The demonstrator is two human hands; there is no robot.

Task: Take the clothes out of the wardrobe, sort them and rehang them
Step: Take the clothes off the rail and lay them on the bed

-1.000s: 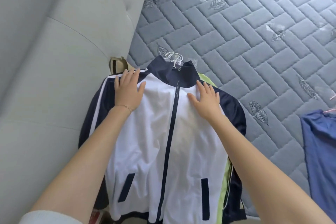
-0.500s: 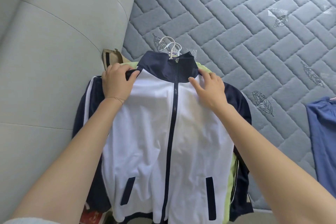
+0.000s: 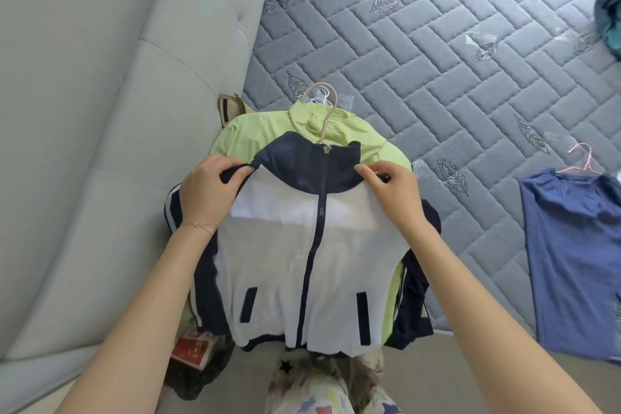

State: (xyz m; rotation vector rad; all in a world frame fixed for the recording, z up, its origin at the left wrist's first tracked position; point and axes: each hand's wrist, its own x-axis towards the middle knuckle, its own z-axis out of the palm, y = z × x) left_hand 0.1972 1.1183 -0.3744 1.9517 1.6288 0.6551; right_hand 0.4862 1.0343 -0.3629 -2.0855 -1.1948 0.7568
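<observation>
White-and-navy jacket [image 3: 302, 262] lies on top of a lime-green jacket [image 3: 255, 131] at the near left of the mattress [image 3: 437, 60], just beside the padded headboard [image 3: 100, 111]. The hands grip its shoulders: the left hand [image 3: 206, 191] pinches navy fabric left of the collar, and the right hand [image 3: 395, 188] pinches the seam on the collar's right. A blue garment [image 3: 571, 245] on a pink hanger [image 3: 583, 158] lies well apart to the right.

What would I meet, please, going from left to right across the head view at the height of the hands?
Grey padded headboard → left hand → navy zip of the white jacket → right hand → quilted mattress → blue garment.
</observation>
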